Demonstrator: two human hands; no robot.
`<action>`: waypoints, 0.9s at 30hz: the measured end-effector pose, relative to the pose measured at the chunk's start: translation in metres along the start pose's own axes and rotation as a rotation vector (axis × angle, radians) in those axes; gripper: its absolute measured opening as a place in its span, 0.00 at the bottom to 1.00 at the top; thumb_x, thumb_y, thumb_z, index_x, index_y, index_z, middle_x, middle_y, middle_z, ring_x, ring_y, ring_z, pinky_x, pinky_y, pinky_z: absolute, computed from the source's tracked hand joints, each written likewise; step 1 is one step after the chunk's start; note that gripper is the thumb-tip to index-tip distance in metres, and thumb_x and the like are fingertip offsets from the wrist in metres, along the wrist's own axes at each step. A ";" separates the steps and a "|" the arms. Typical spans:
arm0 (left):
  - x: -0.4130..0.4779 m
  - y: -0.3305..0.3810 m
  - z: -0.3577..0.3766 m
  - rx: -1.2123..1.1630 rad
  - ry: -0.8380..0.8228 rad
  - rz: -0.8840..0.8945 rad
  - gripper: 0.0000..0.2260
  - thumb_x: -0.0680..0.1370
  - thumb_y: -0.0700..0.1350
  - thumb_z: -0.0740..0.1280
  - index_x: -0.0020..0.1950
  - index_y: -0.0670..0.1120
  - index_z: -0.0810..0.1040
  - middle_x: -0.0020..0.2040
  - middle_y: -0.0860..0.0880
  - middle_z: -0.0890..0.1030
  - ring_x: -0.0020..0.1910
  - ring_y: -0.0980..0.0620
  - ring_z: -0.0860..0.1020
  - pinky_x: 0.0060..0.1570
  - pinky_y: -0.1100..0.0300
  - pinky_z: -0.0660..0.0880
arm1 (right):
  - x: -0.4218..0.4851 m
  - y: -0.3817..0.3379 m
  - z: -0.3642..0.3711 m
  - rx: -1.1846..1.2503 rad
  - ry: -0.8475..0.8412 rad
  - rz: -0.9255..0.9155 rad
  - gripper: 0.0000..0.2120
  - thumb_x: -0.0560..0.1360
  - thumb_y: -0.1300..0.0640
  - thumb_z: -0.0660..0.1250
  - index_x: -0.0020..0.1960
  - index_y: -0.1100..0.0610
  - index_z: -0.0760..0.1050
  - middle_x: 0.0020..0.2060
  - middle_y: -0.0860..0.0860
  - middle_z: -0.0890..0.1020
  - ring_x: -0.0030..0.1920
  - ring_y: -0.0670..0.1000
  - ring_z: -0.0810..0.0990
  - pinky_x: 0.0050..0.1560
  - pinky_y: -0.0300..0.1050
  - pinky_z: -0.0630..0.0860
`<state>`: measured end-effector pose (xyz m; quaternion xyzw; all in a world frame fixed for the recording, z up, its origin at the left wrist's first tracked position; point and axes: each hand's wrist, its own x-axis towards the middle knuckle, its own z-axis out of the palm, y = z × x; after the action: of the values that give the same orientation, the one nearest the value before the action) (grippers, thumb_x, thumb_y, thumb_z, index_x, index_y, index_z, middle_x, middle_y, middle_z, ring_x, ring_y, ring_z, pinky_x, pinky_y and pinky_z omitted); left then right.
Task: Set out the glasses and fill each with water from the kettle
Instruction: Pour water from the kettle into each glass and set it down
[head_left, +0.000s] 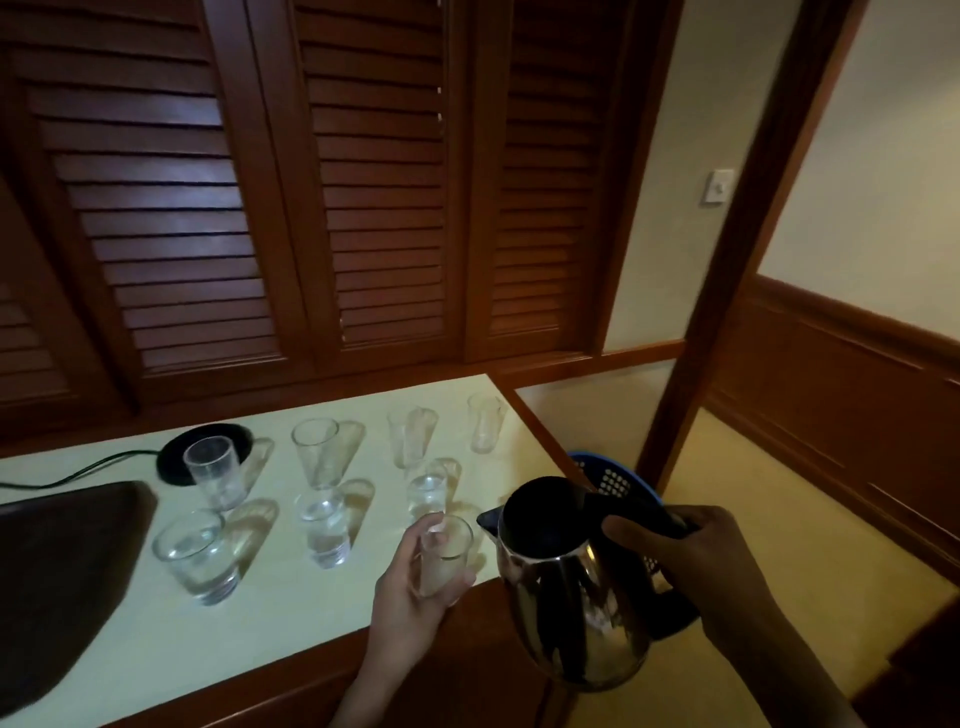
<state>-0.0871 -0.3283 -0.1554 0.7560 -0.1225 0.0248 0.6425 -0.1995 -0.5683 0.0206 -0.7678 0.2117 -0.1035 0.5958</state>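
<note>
The left hand (410, 587) curls round a glass (448, 553) just left of the kettle (571, 603), likely steadying it for pouring, while the right hand (701, 566) grips the kettle by its handle; the other glasses (324, 525) stand farther left.

Both arms fwd, hands busy: left hand (415, 584) wraps glass (447, 551), right hand (698, 566) grips kettle (566, 618) handle.

1. Setting: domestic or hotel-type room, not a workplace.
2. Evidence: dark louvred wooden doors (374, 208) behind a pale counter (156, 639); wood wall panelling (831, 395); wall switch (719, 185).
3. The counter carries 2 rows of drinking glasses (317, 452) and a corded kettle base (174, 460).
</note>
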 end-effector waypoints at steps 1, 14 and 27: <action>-0.003 0.001 -0.007 0.009 0.012 0.003 0.28 0.71 0.44 0.81 0.68 0.56 0.76 0.56 0.57 0.85 0.53 0.60 0.84 0.44 0.66 0.81 | -0.002 0.000 0.004 -0.005 -0.022 0.000 0.13 0.63 0.54 0.81 0.42 0.62 0.85 0.23 0.47 0.83 0.24 0.42 0.81 0.25 0.34 0.74; -0.026 0.002 -0.061 0.032 0.072 -0.029 0.29 0.71 0.45 0.81 0.68 0.58 0.75 0.59 0.60 0.83 0.55 0.57 0.83 0.54 0.50 0.82 | -0.009 -0.017 0.050 -0.077 -0.163 -0.081 0.17 0.60 0.50 0.81 0.21 0.54 0.77 0.19 0.50 0.79 0.20 0.46 0.77 0.30 0.45 0.73; -0.032 -0.001 -0.073 0.018 0.092 -0.032 0.30 0.70 0.45 0.82 0.68 0.58 0.76 0.58 0.57 0.83 0.51 0.53 0.84 0.48 0.57 0.81 | 0.000 -0.026 0.072 -0.319 -0.214 -0.211 0.17 0.62 0.44 0.80 0.37 0.58 0.85 0.30 0.51 0.87 0.32 0.50 0.87 0.38 0.47 0.83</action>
<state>-0.1092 -0.2521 -0.1499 0.7616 -0.0804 0.0505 0.6411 -0.1646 -0.5006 0.0267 -0.8767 0.0794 -0.0487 0.4719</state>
